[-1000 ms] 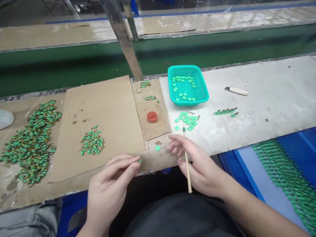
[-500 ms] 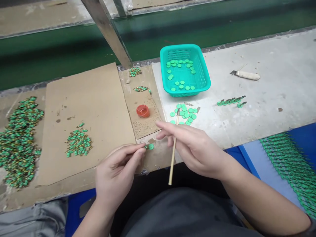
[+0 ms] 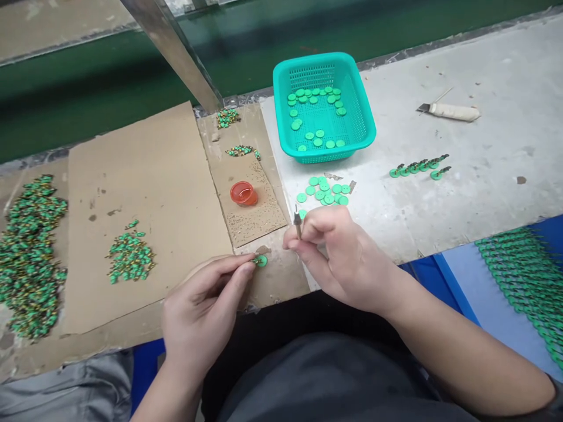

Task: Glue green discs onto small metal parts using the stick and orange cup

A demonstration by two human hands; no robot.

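My left hand [image 3: 204, 305] pinches a small green-and-dark painted piece between thumb and forefinger, with a round green disc [image 3: 262, 261] at its end, over the bench's near edge. My right hand [image 3: 345, 258] is closed around a thin wooden-handled tool [image 3: 298, 225], its dark collar and fine tip pointing up; most of the handle is hidden by the fingers. Loose green discs [image 3: 324, 195] lie on the bench just beyond my right hand. A small red cup [image 3: 243, 193] stands on a cardboard strip [image 3: 259, 221] beyond my left hand.
A teal basket [image 3: 368, 111] holds several discs. A knife with a wrapped handle [image 3: 455, 112] lies right, beyond a row of discs with pieces attached [image 3: 417, 167]. Small painted pieces are heaped at left [image 3: 33, 264] and on cardboard [image 3: 131, 256]. Rows of green pieces [image 3: 519, 275] are low right.
My right hand has turned and closed around the tool, which swung from tip over the loose discs to tip up nearer my left hand. My left hand keeps its pinch. The view shifted slightly.
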